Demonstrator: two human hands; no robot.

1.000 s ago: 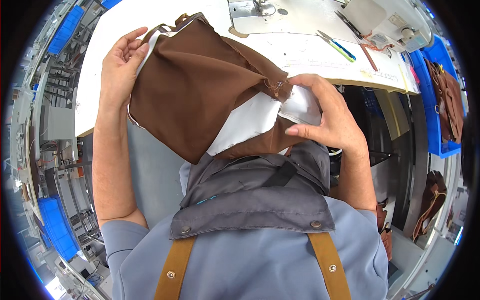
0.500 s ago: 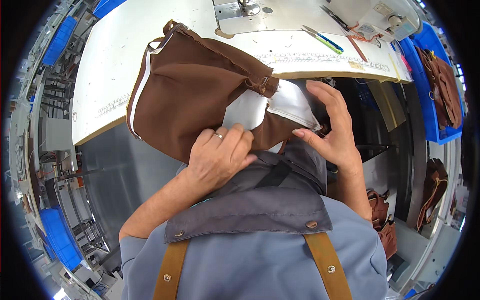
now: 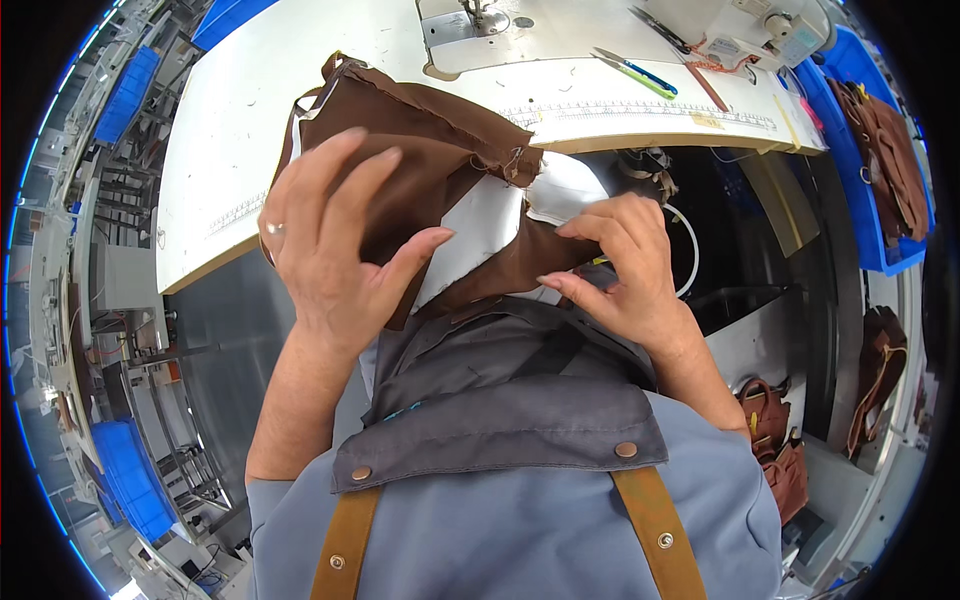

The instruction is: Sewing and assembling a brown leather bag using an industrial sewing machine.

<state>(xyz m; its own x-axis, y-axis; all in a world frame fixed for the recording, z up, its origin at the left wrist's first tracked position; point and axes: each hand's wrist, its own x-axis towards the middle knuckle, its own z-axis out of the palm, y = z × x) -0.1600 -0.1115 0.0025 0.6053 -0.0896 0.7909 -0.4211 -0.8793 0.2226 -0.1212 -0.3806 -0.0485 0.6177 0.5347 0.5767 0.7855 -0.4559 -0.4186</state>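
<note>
A sewn brown fabric piece point(image 3: 440, 110), like a bag lining, lies crumpled across the front edge of the table and down onto my lap. Raw seams and frayed thread ends show along its top. White panels point(image 3: 477, 235) are exposed in its middle, and a white-edged strip runs along its left side. My left hand point(image 3: 335, 240) is raised over the left part of the fabric, thumb and fingers spread, hiding some of it. At the right end, my right hand point(image 3: 630, 265) is beside the brown cloth, its thumb and fingers curved but apart.
A white table point(image 3: 215, 150) carries a sewing machine point(image 3: 475, 25), a printed ruler strip, and a blue-and-green pair of thread snips point(image 3: 640, 75). Right of it hangs a blue bin point(image 3: 885, 190) holding brown leather pieces. Brown bags point(image 3: 775, 440) sit low at the right.
My left hand has lifted off the fabric and opened, moving left and up. My right hand has shifted slightly left and lower, its fingers coming nearer the thumb.
</note>
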